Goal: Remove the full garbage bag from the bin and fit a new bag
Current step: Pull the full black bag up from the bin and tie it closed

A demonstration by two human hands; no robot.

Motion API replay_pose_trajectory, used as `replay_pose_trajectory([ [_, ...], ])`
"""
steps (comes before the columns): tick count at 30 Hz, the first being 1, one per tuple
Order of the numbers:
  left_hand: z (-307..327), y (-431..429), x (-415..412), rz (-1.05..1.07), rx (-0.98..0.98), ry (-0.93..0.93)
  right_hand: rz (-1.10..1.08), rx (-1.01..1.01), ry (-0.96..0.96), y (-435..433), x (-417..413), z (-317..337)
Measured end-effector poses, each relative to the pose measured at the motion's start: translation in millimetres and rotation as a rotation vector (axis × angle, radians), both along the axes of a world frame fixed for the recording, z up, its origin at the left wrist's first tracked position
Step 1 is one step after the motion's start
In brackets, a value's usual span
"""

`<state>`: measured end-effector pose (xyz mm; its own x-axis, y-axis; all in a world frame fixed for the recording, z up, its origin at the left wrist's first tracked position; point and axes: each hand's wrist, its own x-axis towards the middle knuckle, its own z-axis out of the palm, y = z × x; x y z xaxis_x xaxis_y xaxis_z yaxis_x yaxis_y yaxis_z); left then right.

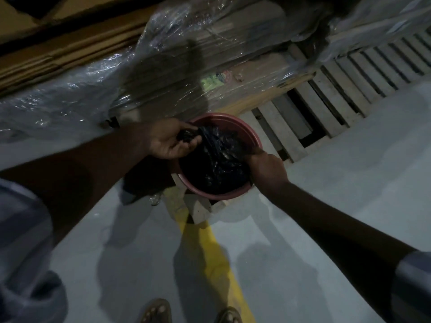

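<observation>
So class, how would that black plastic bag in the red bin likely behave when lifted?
The black plastic bag looks floppy: it crumples where the left hand bunches it. Its glossy film may be slippery. Weight can't be judged; the contents inside the round red bin are hidden.

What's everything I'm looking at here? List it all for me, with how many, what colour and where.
Round red plastic bin: one, red, centre, on the floor beside the pallet.
Black plastic garbage bag: one, black, inside the bin.
Slatted wooden pallet: one, pale, right of centre.
Clear plastic wrap over stacked goods: one mass, transparent, top.
Painted yellow floor line: one, yellow, bottom centre.
Sandalled feet: two, bottom edge.
Left hand: gripping bunched bag at the bin's left rim.
Right hand: on the bag at the right rim.
</observation>
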<state>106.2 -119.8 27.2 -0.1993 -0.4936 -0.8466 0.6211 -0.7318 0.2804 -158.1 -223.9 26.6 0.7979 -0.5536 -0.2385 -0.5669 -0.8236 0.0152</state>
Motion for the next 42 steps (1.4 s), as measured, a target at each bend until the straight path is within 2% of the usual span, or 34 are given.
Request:
replay_pose_trajectory([
  [4,-25,-13,-39,0.421,-0.285,0.112,0.056,-0.004,0.092,14,18,-8],
  [8,-53,-34,-71,0.588,-0.347,-0.034,0.093,0.037,0.143,28,28,-12],
  [14,-89,-43,-101,0.457,-0.329,-0.105,0.187,0.130,0.101,40,33,-11],
  [16,-88,-42,-107,0.409,-0.310,-0.125,0.166,0.167,0.058,38,37,-7],
  [19,-86,-42,-110,0.406,-0.206,-0.251,0.103,0.283,-0.034,27,47,5],
  [21,-87,-41,-111,0.422,-0.222,-0.339,0.035,0.340,-0.097,12,53,17],
  [24,-86,-38,-113,0.488,-0.295,-0.262,-0.039,0.269,-0.128,-18,62,34],
  [28,-85,-32,-114,0.456,-0.354,-0.395,-0.115,0.099,0.011,-47,75,41],
  [29,-84,-29,-115,0.422,-0.381,-0.462,-0.153,0.119,0.062,-54,77,38],
  [31,-84,-22,-117,0.321,-0.431,-0.614,-0.284,0.341,0.025,-67,80,30],
  [34,-79,-11,-124,0.198,-0.490,-0.799,-0.587,0.818,-0.193,-72,83,27],
  [35,-78,-8,-128,0.173,-0.481,-0.870,-0.615,0.887,-0.262,-70,85,26],
  [36,-75,-6,-130,0.141,-0.469,-0.946,-0.581,0.896,-0.302,-65,88,25],
  [37,-73,-5,-132,0.116,-0.464,-1.012,-0.489,0.824,-0.322,-59,91,24],
  [40,-70,-4,-132,0.071,-0.483,-1.138,-0.041,0.446,-0.264,-44,103,17],
  [42,-69,-2,-130,0.060,-0.496,-1.178,0.065,0.527,-0.312,-36,105,10],
])
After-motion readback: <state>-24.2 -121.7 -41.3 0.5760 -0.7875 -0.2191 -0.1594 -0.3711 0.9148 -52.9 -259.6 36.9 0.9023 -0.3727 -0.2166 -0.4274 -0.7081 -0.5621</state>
